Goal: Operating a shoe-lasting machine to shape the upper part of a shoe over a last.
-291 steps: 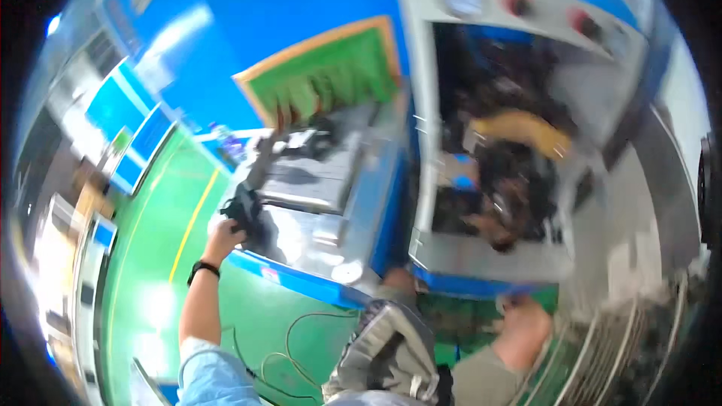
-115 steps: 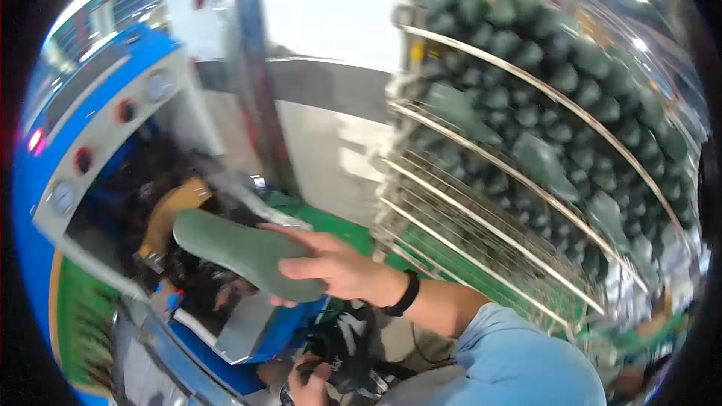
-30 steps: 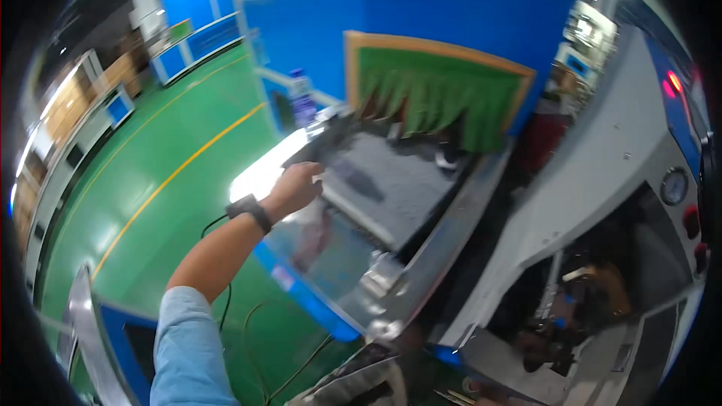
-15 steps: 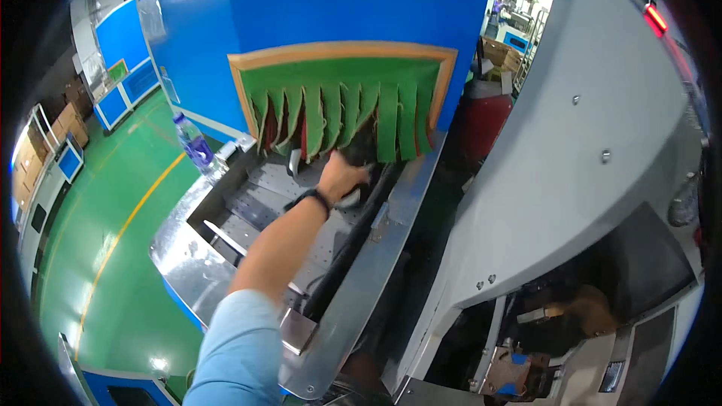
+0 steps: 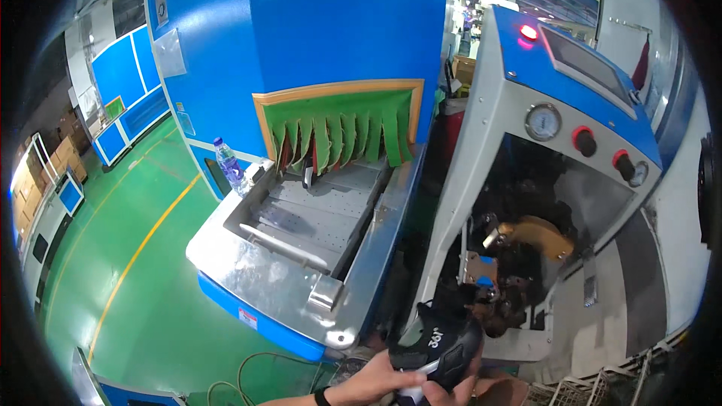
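A black shoe (image 5: 440,342) with white marks on its upper and a pale strip near the sole is held low in front of me, at the front of the grey machine. My left hand (image 5: 380,382), a black band on its wrist, grips the shoe from the left. My right hand (image 5: 460,389) closes on its near right side, partly cut off by the lower edge. Beyond lies a metal conveyor bed (image 5: 320,214) under a green strip curtain (image 5: 342,116). A small dark and white piece (image 5: 307,174), its kind unclear, pokes out from beneath the strips.
On the right stands a grey and blue machine (image 5: 451,203) with a gauge (image 5: 543,121), red-ringed knobs (image 5: 583,140) and a lit red lamp (image 5: 529,32). A brown curved part (image 5: 538,237) sits inside it. A plastic bottle (image 5: 228,163) stands on the conveyor's left rim. Wire racks (image 5: 594,391) are at lower right.
My left hand has left the curtain's opening and come back toward me. A black shoe is now between my two hands. The view has swung right, showing more of the grey machine.
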{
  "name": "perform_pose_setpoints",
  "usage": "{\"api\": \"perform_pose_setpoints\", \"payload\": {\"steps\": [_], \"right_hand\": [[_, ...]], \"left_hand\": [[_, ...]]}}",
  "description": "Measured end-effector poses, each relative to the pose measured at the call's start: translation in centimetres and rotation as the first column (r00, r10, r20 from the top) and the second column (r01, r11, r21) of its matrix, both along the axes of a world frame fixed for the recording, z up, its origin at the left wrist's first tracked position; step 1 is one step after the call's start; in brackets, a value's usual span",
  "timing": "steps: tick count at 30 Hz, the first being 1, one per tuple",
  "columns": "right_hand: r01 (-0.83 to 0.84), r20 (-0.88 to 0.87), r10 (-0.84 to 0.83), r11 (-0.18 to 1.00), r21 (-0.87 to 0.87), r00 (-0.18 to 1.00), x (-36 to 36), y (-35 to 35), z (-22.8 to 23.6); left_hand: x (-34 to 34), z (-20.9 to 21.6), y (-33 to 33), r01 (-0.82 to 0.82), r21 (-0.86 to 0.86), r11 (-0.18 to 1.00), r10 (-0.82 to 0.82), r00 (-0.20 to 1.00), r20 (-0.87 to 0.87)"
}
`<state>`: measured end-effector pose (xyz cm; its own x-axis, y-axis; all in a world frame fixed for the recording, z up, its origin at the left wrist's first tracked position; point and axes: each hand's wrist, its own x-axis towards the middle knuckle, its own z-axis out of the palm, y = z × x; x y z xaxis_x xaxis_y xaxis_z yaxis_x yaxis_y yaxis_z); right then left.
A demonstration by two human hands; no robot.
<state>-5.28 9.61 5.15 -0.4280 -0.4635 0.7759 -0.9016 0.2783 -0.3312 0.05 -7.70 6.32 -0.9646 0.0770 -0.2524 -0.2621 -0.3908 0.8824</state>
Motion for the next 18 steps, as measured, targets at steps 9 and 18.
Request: {"api": "perform_pose_setpoints", "payload": {"steps": [9, 18], "right_hand": [[0.267, 0.307, -0.285, 0.959, 0.099, 0.908, 3.4, 7.6, 0.6], [0.411, 0.839, 0.029, 0.862, -0.296, 0.543, 1.5, 11.2, 4.2]], "left_hand": [[-0.3, -1.5, 6.9, -0.238, -0.866, 0.44, -0.113, 0.942, -0.317], [-0.7, -1.0, 10.2, -0.102, -0.704, 0.703, -0.21, 0.916, -0.343]]}}
